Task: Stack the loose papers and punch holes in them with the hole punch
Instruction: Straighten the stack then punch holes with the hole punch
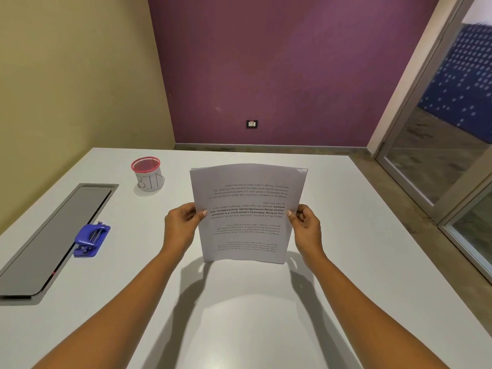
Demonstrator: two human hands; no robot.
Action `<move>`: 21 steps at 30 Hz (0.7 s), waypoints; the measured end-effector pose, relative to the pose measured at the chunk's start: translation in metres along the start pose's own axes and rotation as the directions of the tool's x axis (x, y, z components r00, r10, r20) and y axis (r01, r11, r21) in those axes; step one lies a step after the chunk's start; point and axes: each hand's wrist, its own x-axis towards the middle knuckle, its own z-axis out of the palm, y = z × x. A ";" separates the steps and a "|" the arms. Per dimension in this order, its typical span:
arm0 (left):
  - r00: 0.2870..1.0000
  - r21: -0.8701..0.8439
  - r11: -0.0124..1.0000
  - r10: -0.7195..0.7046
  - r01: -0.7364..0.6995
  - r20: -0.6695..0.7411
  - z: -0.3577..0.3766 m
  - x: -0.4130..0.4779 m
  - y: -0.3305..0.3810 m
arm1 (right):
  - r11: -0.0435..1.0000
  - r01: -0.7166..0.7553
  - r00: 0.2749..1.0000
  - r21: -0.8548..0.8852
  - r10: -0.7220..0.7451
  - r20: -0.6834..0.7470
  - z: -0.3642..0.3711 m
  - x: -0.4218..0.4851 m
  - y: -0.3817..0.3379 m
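Note:
A stack of white printed papers (247, 193) stands upright over the middle of the white table (239, 315), its text upside down to me. My left hand (181, 225) grips the stack's left edge and my right hand (306, 227) grips its right edge. The sheets' bottom edge is near or on the tabletop, and I cannot tell which. The top corners do not line up exactly. A blue hole punch (91, 239) lies on the table far to the left, apart from both hands.
A red-rimmed mesh cup (147, 174) with a paper label sits at the back left. A grey cable-tray lid (56, 235) is set into the table on the left, next to the punch. A glass door (439, 155) stands at the right.

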 end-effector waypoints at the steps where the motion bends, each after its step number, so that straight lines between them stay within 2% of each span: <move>1: 1.000 0.003 1.000 -0.002 0.002 0.008 0.000 -0.001 -0.001 | 1.000 -0.001 1.000 0.006 0.001 0.002 0.000 -0.001 0.001; 7: 0.999 0.035 0.999 -0.019 0.017 0.048 0.007 -0.003 -0.001 | 1.000 -0.022 0.996 -0.022 0.023 0.082 0.004 -0.006 0.004; 12: 0.999 0.048 0.999 -0.017 0.016 0.033 0.012 -0.002 0.002 | 0.998 -0.029 0.996 -0.047 0.032 0.079 0.009 -0.006 0.000; 17: 0.998 -0.007 0.999 -0.042 0.042 -0.045 0.008 0.001 0.000 | 0.992 -0.005 0.998 -0.123 -0.002 -0.061 0.006 -0.003 0.001; 21: 0.994 -0.121 0.991 -0.064 0.054 -0.084 0.005 0.003 0.002 | 0.971 -0.167 0.973 -0.169 0.135 -0.185 -0.001 0.003 0.007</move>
